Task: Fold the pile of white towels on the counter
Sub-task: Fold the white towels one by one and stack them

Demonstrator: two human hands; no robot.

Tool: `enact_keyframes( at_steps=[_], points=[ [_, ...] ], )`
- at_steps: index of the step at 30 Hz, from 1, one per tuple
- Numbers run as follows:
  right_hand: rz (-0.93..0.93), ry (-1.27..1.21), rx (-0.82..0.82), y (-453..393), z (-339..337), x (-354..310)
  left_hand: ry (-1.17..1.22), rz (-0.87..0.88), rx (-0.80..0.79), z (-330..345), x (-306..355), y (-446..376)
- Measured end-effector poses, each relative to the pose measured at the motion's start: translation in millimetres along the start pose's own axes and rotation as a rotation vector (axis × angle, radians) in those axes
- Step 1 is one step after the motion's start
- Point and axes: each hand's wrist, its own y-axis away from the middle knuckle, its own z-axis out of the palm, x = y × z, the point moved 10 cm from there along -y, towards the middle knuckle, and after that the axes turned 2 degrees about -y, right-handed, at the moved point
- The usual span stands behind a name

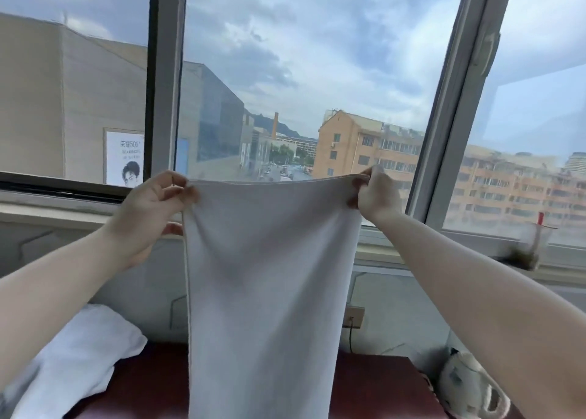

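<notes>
So the towel (269, 276) hangs straight down in front of the window (317, 69), held up over the dark red table (364, 387). Left hand (152, 209) pinches its top left corner, right hand (374, 193) pinches the top right. More white towels (79, 361) sit heaped on the table left of it, a slipper (469, 387) to its right.
</notes>
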Motion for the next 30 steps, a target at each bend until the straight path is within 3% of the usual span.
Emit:
enact_keyframes(
  at_steps=[7, 15, 21, 30],
  points=[
    [-0.186, -0.081, -0.172, -67.3, 43.2, 26.8, 0.110, -0.003, 0.157, 58.6, -35.3, 15.4],
    [-0.381, -0.188, -0.520, -56.5, 131.2, 33.5, 0.179, -0.112, 0.534, 52.3, -96.7, 90.5],
    [-0.440, -0.280, -0.682, -9.5, 226.3, -9.0, 0.121, -0.203, 0.815, 2.4, -122.3, 165.2],
    [-0.559, -0.170, -0.824, 81.7, 356.4, -109.1, -0.052, -0.295, 1.040, -127.1, -155.3, 244.9]
  ],
)
